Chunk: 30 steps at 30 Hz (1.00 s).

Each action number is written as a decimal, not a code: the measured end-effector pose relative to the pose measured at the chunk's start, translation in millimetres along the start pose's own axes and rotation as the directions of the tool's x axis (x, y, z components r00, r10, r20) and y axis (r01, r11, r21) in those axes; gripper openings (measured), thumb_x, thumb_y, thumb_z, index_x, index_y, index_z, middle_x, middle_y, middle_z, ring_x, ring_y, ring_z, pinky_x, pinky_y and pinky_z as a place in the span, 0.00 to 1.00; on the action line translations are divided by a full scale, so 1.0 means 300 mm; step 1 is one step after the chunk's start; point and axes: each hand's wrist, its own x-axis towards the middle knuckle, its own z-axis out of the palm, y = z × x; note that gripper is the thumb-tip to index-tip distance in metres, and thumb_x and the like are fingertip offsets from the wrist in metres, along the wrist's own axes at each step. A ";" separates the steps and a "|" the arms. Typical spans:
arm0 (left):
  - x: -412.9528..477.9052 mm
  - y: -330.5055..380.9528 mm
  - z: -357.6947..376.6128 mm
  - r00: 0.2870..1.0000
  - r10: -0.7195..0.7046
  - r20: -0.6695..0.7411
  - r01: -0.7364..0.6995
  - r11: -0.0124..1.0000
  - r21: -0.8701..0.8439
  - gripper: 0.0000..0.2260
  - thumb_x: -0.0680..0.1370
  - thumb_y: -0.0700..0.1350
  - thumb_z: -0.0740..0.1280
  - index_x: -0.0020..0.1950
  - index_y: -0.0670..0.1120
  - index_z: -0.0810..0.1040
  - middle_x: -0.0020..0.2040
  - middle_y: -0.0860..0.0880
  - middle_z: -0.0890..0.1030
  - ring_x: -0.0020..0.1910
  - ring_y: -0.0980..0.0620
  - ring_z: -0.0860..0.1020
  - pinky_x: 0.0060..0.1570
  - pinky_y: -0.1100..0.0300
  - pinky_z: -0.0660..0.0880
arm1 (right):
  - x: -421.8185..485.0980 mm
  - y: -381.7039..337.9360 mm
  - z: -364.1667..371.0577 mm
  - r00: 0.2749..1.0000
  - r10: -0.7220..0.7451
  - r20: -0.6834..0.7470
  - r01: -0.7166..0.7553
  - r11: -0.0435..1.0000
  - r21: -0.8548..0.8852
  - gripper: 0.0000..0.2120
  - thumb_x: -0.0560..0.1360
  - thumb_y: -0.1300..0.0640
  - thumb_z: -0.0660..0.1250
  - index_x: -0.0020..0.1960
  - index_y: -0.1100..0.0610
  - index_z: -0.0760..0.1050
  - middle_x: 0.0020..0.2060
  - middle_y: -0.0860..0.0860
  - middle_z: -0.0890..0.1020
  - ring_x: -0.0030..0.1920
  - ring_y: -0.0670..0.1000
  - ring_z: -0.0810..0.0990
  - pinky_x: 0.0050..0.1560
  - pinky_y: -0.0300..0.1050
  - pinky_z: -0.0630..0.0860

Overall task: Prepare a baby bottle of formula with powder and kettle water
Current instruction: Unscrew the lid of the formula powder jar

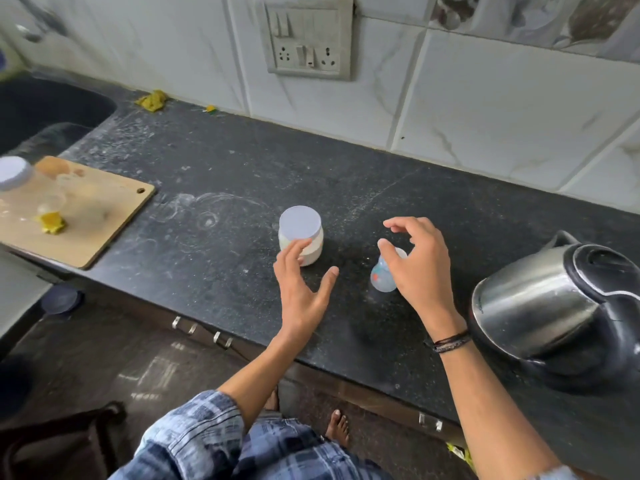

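A white powder jar [300, 233] with a pale lilac lid stands mid-counter. My left hand [300, 289] is spread open just in front of it, fingertips at the jar's lower wall, thumb out to the right. A small clear baby bottle [381, 277] with coloured print stands to the right of the jar. My right hand [414, 261] hovers over the bottle with fingers loosely curved, one fingertip at the bottle's top; it grips nothing that I can see. A steel kettle [540, 306] with a black lid and handle sits at the right.
The black stone counter [225, 174] runs left to a dark sink [41, 112]. A wooden cutting board [97, 209] at the left holds a jar with a lilac lid [14, 173] and a yellow scrap. A switchboard [308, 38] is on the tiled wall.
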 end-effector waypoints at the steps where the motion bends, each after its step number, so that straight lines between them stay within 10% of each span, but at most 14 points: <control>1: 0.012 0.000 -0.013 0.998 -0.046 -0.037 0.045 0.999 -0.023 0.30 0.77 0.49 0.76 0.75 0.50 0.67 0.72 0.52 0.66 0.73 0.52 0.65 0.70 0.59 0.68 | 0.010 -0.020 0.019 1.000 -0.009 0.019 0.009 1.000 0.001 0.13 0.76 0.59 0.74 0.60 0.52 0.82 0.54 0.47 0.81 0.58 0.52 0.78 0.58 0.47 0.75; 16: 0.288 -0.148 -0.166 0.867 -0.328 0.375 0.300 0.945 0.133 0.57 0.64 0.59 0.83 0.84 0.47 0.53 0.82 0.48 0.56 0.81 0.48 0.53 0.80 0.49 0.55 | 0.169 -0.259 0.344 0.909 0.101 0.404 0.005 0.967 -0.254 0.37 0.76 0.44 0.76 0.79 0.57 0.68 0.74 0.54 0.71 0.73 0.58 0.70 0.72 0.50 0.67; 26: 0.333 -0.192 -0.134 0.867 -0.177 0.465 0.187 0.982 0.024 0.47 0.64 0.61 0.81 0.79 0.51 0.64 0.76 0.52 0.67 0.74 0.55 0.63 0.76 0.46 0.63 | 0.201 -0.290 0.415 0.881 0.211 0.423 -0.020 0.910 -0.414 0.43 0.74 0.39 0.76 0.81 0.57 0.63 0.73 0.54 0.70 0.72 0.57 0.71 0.69 0.51 0.71; 30: 0.336 -0.205 -0.137 0.863 -0.128 0.488 0.156 0.988 -0.015 0.40 0.66 0.63 0.79 0.74 0.61 0.66 0.69 0.60 0.70 0.70 0.64 0.66 0.70 0.59 0.66 | 0.203 -0.283 0.414 0.878 0.232 0.420 -0.039 0.907 -0.418 0.42 0.73 0.38 0.76 0.80 0.56 0.65 0.71 0.54 0.71 0.70 0.56 0.73 0.66 0.50 0.72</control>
